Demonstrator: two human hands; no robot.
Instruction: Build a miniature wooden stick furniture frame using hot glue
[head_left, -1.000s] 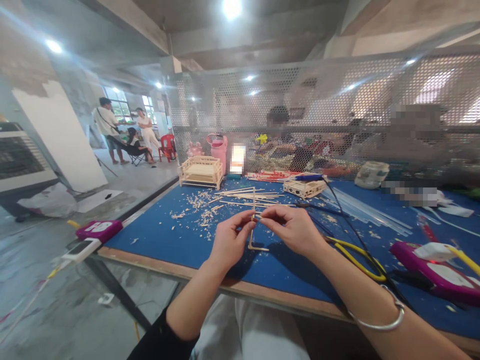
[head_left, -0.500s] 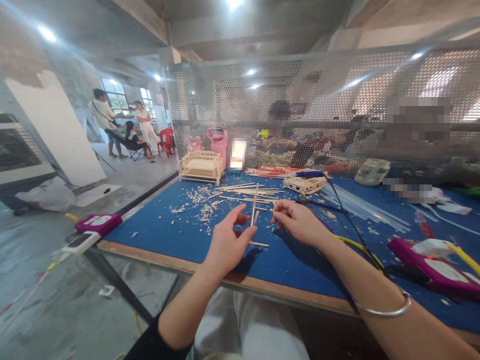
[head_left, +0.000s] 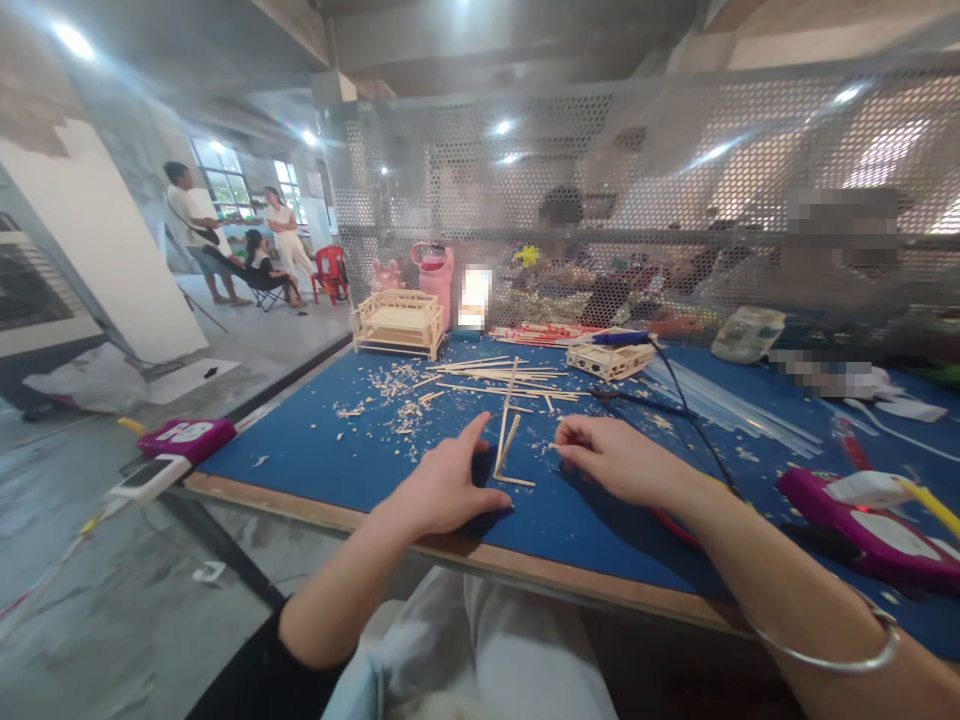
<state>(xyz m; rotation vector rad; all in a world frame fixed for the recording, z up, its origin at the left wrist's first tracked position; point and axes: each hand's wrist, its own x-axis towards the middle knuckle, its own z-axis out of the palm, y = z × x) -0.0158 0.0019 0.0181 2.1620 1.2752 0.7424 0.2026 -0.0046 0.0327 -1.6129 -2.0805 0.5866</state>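
Noted: bare concrete ceiling (head_left: 480,50) with round lights (head_left: 309,137), perforated metal screen (head_left: 675,180) behind blue-topped table (head_left: 315,450), grey concrete floor (head_left: 90,560) at left, white-patched wall (head_left: 97,250) beyond it, bright windows (head_left: 225,185) at far end, red chair (head_left: 330,272) and three people (head_left: 191,240) near them, one seated, light hazy throughout.

We see thin, pale wood sticks (head_left: 504,430) on a soft, matt blue mat (head_left: 322,450). The bangle (head_left: 832,655) is shiny metal. The fence (head_left: 675,180) is metal with holes.

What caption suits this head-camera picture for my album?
Left hand open on the blue mat beside a stick frame, right hand curled at its other side, loose sticks beyond.
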